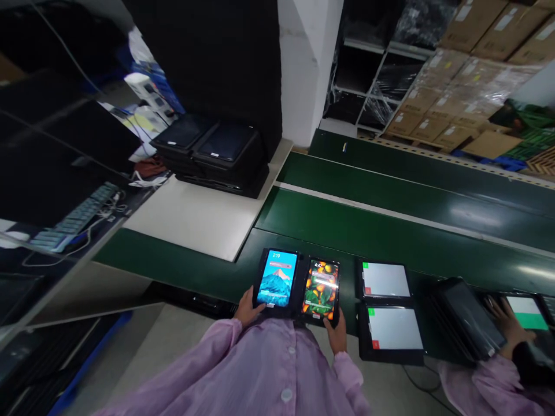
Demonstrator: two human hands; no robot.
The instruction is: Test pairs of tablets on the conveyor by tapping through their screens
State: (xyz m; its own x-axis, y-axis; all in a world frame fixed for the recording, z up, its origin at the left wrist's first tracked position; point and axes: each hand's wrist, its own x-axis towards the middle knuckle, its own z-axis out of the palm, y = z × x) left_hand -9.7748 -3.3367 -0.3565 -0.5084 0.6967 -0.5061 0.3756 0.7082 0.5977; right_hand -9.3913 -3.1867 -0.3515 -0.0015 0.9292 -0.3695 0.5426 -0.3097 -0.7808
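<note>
In the head view, two lit tablets sit side by side in black holders at the front edge of the green bench. My left hand grips the lower left corner of the tablet with a blue mountain picture, thumb over its edge. My right hand is closed on the lower right corner of the tablet with an orange fruit picture. Both screens face up. Right of them lie an upper tablet and a lower tablet, with pale screens and small green and red squares.
A co-worker's hand is at the far right, beside a dark stack of tablets. More stacked black tablets stand on a white board. A keyboard lies at the left. Cartons fill the back right.
</note>
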